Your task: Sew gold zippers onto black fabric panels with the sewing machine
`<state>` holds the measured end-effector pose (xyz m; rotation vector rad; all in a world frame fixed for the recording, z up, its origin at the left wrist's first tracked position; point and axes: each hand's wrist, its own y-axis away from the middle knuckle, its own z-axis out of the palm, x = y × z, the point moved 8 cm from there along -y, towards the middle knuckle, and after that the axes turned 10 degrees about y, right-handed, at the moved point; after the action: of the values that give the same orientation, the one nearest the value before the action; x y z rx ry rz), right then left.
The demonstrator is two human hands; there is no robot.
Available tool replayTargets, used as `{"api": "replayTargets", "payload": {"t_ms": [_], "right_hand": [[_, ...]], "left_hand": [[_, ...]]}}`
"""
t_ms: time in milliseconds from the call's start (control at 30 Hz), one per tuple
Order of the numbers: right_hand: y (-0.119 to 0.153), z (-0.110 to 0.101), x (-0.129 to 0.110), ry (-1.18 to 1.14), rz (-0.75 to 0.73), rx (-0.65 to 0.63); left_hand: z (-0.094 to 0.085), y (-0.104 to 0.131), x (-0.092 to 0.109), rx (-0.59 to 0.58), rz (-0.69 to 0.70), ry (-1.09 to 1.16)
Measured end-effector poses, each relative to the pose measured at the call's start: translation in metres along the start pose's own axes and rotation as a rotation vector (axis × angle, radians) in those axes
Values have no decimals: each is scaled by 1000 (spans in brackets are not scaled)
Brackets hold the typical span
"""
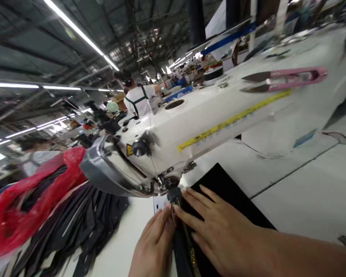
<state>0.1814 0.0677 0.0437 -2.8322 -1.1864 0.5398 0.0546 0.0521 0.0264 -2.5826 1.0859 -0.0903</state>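
Note:
A white sewing machine (161, 130) stretches across the view, its needle area low at the centre. Under it lies a piece of black fabric (219, 188), with a zipper (190, 246) of gold-coloured teeth running along it toward me. My right hand (216, 223) lies flat on the fabric, fingers stretched and apart, tips close to the presser foot (174, 195). On the zipper's left side, my left hand (155, 242) has its fingers drawn together at the edge of the black material, just in front of the foot. The needle itself is too small to make out.
Pink thread snips (285, 79) rest on top of the machine arm, above a yellow measuring tape (233, 121). At left, many dark strips (95, 219) are piled beside a red plastic bag (31, 200). Further back, a person in a white shirt (138, 100) works.

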Motion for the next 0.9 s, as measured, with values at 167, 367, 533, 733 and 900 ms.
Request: {"api": "replayTargets", "payload": {"t_ms": [167,367,533,733,900], "right_hand": [[2,-6,-2,-27,1,29],[3,-8,-2,-3,11,107],[4,-9,-8,131,-48,142],[4,-7,-8,351,-91,274],[7,-5,-13,560,-238,416]], "left_hand": [[1,9,-7,-25,-29,64],[-10,-1,-3,17,-25,99],[-19,-11,7,70,0,102],[-20,-19,17,144,-8,100],[-25,-27,19,187,-5,86]]}}
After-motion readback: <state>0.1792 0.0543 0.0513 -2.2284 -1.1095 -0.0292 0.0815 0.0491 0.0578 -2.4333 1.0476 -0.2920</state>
